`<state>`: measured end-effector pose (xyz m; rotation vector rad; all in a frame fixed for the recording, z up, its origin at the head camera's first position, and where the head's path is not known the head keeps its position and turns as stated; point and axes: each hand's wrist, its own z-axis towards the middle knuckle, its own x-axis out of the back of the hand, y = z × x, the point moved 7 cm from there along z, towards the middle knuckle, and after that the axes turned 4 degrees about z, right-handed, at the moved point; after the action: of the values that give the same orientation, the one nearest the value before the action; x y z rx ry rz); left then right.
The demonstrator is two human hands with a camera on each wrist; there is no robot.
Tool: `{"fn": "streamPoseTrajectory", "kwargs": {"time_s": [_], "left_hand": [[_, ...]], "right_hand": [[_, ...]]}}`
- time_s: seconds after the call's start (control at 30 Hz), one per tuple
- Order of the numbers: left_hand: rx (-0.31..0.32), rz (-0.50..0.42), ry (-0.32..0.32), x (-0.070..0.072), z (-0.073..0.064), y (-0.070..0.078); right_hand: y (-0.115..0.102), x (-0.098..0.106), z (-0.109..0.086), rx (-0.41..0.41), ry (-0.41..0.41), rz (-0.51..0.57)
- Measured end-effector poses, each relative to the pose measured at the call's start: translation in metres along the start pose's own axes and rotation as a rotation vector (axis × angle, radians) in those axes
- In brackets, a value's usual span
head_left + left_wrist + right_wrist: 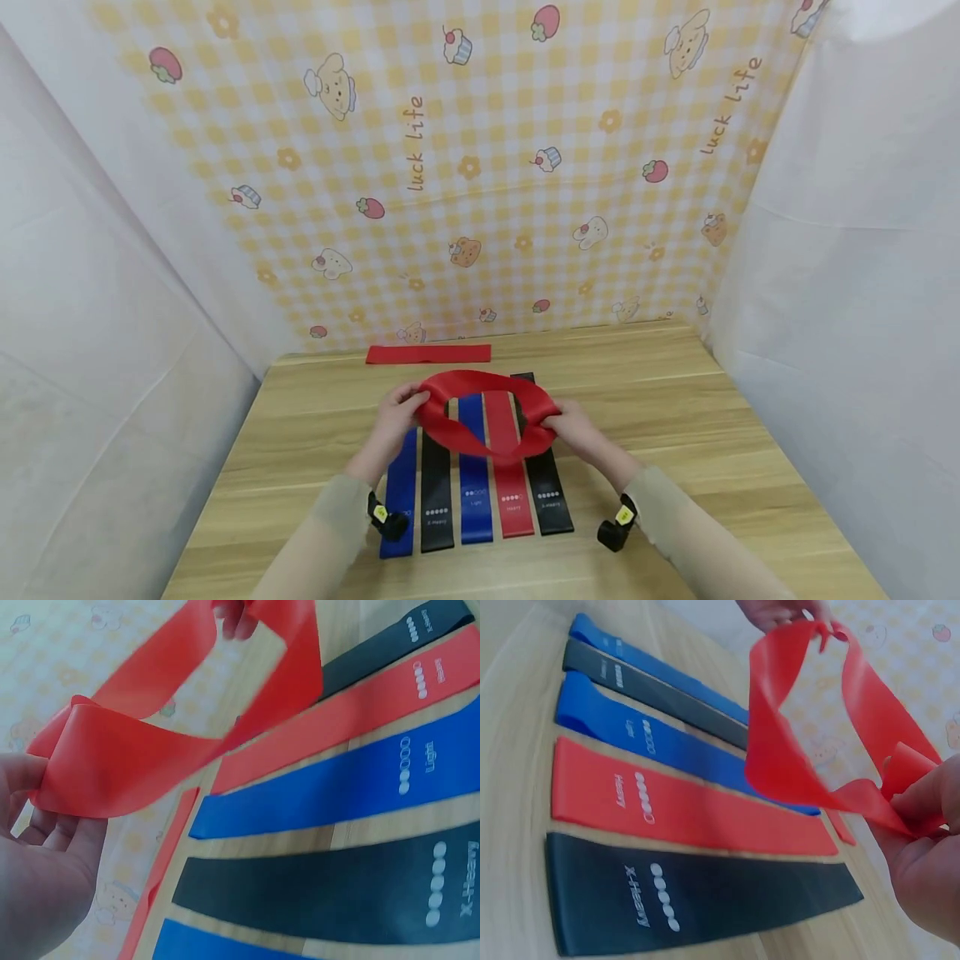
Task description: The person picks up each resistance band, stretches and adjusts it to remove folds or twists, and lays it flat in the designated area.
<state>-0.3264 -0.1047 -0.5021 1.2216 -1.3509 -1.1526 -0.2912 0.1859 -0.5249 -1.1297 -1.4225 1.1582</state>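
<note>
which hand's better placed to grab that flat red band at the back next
Probably the left hand: in the head view it's nearer the flat red band; the right hand is farther. Both grip the raised red loop, so the left should release it first.

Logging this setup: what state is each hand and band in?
Raised red band: held open in a loop
Left hand: gripping its left side
Right hand: gripping its right side
Far red band: lying crosswise
Leftmost blue band: lying label-up
Left black band: lying label-up
Middle blue band: lying label-up
Heavy red band: lying label-up
Right black band: lying label-up
</note>
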Motion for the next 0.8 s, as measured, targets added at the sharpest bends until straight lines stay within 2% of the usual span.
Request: {"fn": "streamPoseTrajectory", "kwargs": {"time_s": [0.13,0.4,0.57,0.7,0.8], "left_hand": [[-0.007,0.026,0.048,0.013,0.000,-0.001],[-0.010,0.017,0.141,0.035,-0.001,-0.006],[-0.032,0.127,0.182,0.044,-0.004,-0.008],[-0.073,0.221,0.213,0.049,-0.007,-0.010],[-0.078,0.267,0.196,0.045,-0.009,-0.013]], "right_hand": [[0.011,0.014,0.009,0.031,0.060,-0.061],[0.011,0.032,0.006,0.057,0.119,-0.122],[0.008,0.035,0.004,0.094,0.115,-0.138],[0.009,0.037,0.003,0.132,0.131,-0.216],[0.011,0.039,0.002,0.156,0.144,-0.272]]}}
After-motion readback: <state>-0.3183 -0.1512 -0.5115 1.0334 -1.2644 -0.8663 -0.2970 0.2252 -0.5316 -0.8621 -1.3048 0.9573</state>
